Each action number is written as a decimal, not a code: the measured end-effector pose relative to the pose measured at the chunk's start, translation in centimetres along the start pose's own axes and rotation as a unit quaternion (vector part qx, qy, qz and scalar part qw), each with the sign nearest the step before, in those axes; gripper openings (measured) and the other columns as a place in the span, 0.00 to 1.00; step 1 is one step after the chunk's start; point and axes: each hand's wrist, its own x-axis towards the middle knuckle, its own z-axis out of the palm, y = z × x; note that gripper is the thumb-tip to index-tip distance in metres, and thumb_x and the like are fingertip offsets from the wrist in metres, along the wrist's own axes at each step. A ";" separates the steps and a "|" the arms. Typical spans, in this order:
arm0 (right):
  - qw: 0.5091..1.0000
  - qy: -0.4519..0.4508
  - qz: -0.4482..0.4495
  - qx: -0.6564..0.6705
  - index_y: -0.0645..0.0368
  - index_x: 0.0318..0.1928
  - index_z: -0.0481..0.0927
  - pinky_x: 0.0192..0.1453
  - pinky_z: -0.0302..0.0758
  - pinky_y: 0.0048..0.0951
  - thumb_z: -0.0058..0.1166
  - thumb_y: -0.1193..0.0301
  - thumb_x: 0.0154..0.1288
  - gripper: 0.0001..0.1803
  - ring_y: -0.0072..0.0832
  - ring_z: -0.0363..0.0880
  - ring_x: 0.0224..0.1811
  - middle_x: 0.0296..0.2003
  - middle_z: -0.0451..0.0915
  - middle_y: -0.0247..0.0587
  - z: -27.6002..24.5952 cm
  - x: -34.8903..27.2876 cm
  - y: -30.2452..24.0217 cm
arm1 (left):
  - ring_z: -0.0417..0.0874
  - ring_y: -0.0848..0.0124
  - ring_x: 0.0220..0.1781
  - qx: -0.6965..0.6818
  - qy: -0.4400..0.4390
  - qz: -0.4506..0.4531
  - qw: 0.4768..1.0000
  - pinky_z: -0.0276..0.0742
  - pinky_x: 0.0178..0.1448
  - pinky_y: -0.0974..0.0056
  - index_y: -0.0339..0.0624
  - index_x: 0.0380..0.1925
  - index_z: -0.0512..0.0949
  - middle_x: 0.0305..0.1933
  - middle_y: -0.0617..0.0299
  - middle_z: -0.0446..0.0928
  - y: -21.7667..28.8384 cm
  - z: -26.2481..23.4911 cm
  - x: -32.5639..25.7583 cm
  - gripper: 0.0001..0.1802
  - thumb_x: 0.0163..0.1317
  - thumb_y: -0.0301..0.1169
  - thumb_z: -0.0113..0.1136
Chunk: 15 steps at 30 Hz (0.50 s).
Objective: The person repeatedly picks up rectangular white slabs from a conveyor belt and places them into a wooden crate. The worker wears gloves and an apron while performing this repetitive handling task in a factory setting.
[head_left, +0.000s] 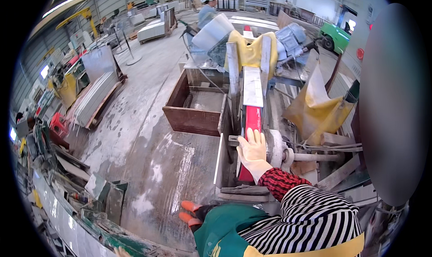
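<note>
My right hand (pixel 253 150), in a pale cream glove, lies palm down over the red conveyor belt (pixel 253 117) of a narrow machine. Its fingers are stretched forward and slightly apart, with the thumb to the left; nothing is gripped in it. Ahead of the fingertips, a white stone strip (pixel 252 87) lies on the belt and runs toward a yellow cover (pixel 247 50) between two upright bars. A pale bit that looks like the gloved fingertips of my left hand (pixel 120 252) shows at the lower edge; the rest is out of frame.
Left of the belt stands a brown open-topped box (pixel 191 117). A roller on a shaft (pixel 310 157) and a yellow-white sheet (pixel 315 106) are at the right. Stacked slabs (pixel 94 97) lie at far left. A person (pixel 207 11) and a green forklift (pixel 334 36) are farther off.
</note>
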 end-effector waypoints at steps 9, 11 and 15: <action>1.000 -0.013 0.004 0.026 0.54 0.49 0.83 0.74 0.59 0.58 0.70 0.65 0.52 0.22 0.58 0.67 0.68 0.64 0.71 0.62 -1.6 -1.8 0.0 | 0.65 0.61 0.75 0.193 -0.061 0.022 0.979 0.83 0.61 0.62 0.31 0.66 0.73 0.83 0.54 0.52 -13.6 7.2 6.0 0.27 0.72 0.34 0.60; 1.000 -0.007 0.009 0.010 0.54 0.49 0.83 0.75 0.59 0.58 0.70 0.65 0.52 0.23 0.58 0.66 0.68 0.64 0.71 0.62 -2.3 -2.2 0.9 | 0.65 0.60 0.74 0.194 -0.118 0.052 0.972 0.82 0.62 0.62 0.33 0.68 0.72 0.83 0.57 0.48 -16.6 7.9 7.5 0.29 0.70 0.35 0.62; 1.000 0.004 -0.003 0.027 0.53 0.51 0.82 0.69 0.66 0.56 0.70 0.67 0.52 0.23 0.55 0.73 0.62 0.57 0.76 0.57 -3.0 -1.6 0.4 | 0.66 0.58 0.72 -0.174 -0.059 -0.181 0.966 0.81 0.63 0.64 0.41 0.69 0.72 0.84 0.61 0.47 -10.2 8.6 5.2 0.30 0.68 0.34 0.64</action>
